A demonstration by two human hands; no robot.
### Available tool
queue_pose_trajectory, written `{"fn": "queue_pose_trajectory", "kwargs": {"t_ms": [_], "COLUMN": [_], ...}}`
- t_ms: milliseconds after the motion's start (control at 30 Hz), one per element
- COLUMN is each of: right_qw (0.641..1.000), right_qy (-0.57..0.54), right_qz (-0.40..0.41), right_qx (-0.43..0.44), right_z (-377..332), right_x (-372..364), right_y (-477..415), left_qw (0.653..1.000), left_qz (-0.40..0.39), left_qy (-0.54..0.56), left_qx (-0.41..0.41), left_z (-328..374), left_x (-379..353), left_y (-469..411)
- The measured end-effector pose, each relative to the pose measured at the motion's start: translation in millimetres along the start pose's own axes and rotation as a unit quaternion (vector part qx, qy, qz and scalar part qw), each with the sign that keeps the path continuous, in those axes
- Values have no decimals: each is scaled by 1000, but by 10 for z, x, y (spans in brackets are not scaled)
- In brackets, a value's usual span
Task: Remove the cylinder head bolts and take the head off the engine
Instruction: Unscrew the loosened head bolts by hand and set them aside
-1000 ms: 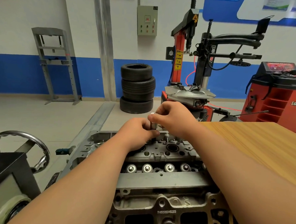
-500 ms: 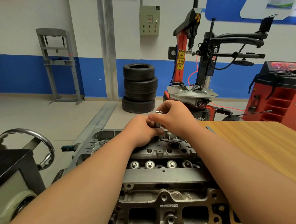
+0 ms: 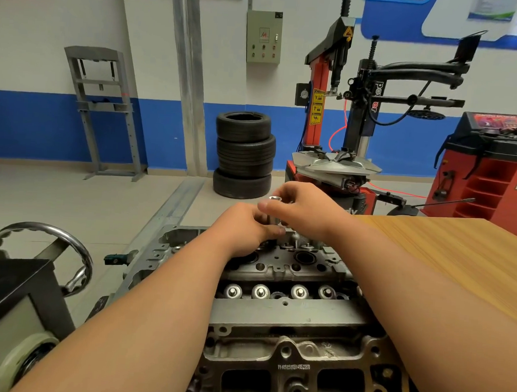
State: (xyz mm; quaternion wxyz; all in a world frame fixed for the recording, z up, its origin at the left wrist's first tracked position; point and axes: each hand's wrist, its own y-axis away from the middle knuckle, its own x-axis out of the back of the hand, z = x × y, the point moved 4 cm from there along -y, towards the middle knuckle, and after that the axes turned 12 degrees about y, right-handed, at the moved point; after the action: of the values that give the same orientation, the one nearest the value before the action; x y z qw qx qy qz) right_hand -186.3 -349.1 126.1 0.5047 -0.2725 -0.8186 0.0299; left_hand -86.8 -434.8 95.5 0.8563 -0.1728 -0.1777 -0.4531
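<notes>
A workshop with a white wall and a blue band across it fills the background. A stack of tyres (image 3: 244, 156) stands on the floor near the middle, with a grey press frame (image 3: 103, 112) to its left and a grey control box (image 3: 264, 37) on the wall above. To the right of the tyres stand a red and black tyre changer (image 3: 339, 110) and, further right, a red wheel balancer (image 3: 492, 172). A wooden table (image 3: 457, 260) runs along the right side, and a chromed handwheel (image 3: 48, 244) shows at the lower left.

The cylinder head (image 3: 277, 267) lies in the foreground between the two forearms, its row of valve tops facing up and a flat grey bar across it. Both hands meet over its far end. The right hand (image 3: 304, 207) pinches the top of a silver bolt (image 3: 275, 199) between thumb and fingers, with the bolt standing upright. The left hand (image 3: 243, 225) curls its fingers round the bolt's lower part, just above the head casting. Whether the bolt's tip sits in its hole cannot be told, since the fingers cover it
</notes>
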Motion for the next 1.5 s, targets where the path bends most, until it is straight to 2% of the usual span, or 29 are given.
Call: {"fn": "queue_pose_trajectory", "kwargs": {"t_ms": [100, 167, 233, 400, 567, 700, 800, 967, 1033, 1167, 1267, 1433, 1500], "right_qw": [986, 976, 978, 997, 994, 989, 989, 1000, 1000, 996, 995, 999, 999], "right_qy": [160, 190, 171, 8, -90, -119, -115, 7, -13, -67, -92, 31, -1], "right_qz": [-52, -106, -120, -76, -59, -83, -86, 7, 7, -41, -31, 18, 11], "right_qx": [2, 10, 20, 27, 7, 30, 26, 2, 22, 44, 34, 17, 32], "right_z": [-101, -161, -130, 100, 108, 116, 86, 46, 41, 46, 38, 44, 41], "right_x": [85, 154, 164, 79, 12, 26, -2, 24, 49, 67, 49, 5, 20], "right_y": [-116, -198, -224, -107, -103, -85, -84, -97, -86, -51, -54, -72, -62], "left_qw": [1000, 1000, 1000, 999, 992, 996, 997, 998, 999, 997, 998, 999, 999], "left_qz": [3, 4, -2, -21, -73, -74, -63, -38, -43, -70, -49, -24, -28], "left_qy": [11, 19, 26, 37, -11, -4, -49, -46, -26, -7, -26, -38, -34], "left_qx": [-13, -7, 4, 33, 98, 49, 19, -6, -19, -4, 4, -14, -16], "left_z": [11, -15, -47, -76, 24, 21, -18, -80, -80, -53, -53, -43, -38], "left_x": [6, 5, 10, 34, 100, 104, 95, 31, 34, 31, 62, 42, 22], "left_y": [-12, -21, -37, -30, -66, -100, -134, -191, -190, -155, -146, -162, -152]}}
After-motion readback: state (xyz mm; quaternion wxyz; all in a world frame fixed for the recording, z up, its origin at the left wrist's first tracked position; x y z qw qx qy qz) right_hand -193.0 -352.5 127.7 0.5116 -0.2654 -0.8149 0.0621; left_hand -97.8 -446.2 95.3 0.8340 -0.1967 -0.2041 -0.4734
